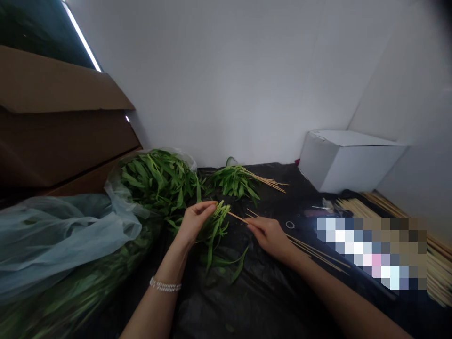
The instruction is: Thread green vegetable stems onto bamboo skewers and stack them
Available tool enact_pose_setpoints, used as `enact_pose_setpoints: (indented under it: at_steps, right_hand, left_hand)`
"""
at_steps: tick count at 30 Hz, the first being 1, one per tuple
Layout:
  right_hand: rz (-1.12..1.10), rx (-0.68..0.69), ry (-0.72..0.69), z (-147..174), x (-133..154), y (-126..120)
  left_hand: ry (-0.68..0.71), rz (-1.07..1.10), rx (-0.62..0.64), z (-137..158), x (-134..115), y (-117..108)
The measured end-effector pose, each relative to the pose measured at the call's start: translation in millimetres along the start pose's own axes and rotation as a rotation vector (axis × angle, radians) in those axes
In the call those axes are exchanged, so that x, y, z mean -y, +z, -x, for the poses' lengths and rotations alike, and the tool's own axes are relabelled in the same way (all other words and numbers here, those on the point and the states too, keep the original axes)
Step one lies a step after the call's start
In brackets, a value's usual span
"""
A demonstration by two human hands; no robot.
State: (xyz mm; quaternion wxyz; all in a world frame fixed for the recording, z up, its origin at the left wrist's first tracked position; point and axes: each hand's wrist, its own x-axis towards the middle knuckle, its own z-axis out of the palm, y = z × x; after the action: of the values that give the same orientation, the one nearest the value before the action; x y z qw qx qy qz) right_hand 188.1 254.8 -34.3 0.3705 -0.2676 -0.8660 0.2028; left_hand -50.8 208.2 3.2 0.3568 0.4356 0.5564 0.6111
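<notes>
My left hand [195, 220] is closed at the stem end of a leafy green sprig [219, 221], whose leaves hang down toward the black sheet. A thin wooden skewer [237, 217] runs from those stems to my right hand [267, 234], which pinches it near its other end. Past my hands lies a pile of greens on skewers [237, 181], their bare sticks pointing right. Several loose skewers [314, 252] rest beside and under my right forearm. A few long leaves [226, 262] lie below the held sprig.
A clear plastic bag full of greens [158, 176] stands at the left, near another pale bag [70, 235] and a cardboard box [60, 141]. At the right are a white box [349, 160], a small ring [290, 225] and stacked wooden sticks [438, 273]. Black sheeting [219, 310] covers the work surface.
</notes>
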Motion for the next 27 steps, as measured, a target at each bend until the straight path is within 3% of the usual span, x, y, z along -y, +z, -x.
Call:
enact_pose_setpoints:
  at_steps: [6, 8, 12, 15, 19, 22, 27]
  right_hand:
    - [-0.019, -0.015, 0.002, 0, -2, 1]
    - [0.003, -0.018, 0.007, 0, -4, 0]
    - [0.101, -0.052, 0.039, -1, -11, -6]
    - [0.127, -0.124, 0.097, -4, -20, -12]
    - [0.013, -0.271, 0.175, -8, -27, -16]
    - [-0.175, -0.377, 0.335, -10, -27, -18]
    - [-0.474, -0.406, 0.531, -14, -26, -21]
  left_hand:
    - [0.015, -0.126, 0.217, 3, -1, 4]
    - [0.077, -0.17, 0.167, 2, 0, 4]
    - [0.23, -0.082, -0.127, -5, -1, -4]
    - [0.26, 0.017, -0.254, -9, -3, -10]
    - [0.237, -0.152, -0.217, -13, 4, -13]
    - [0.267, -0.378, -0.224, -16, 15, -16]
    - [0.24, -0.518, -0.223, -21, 29, -20]
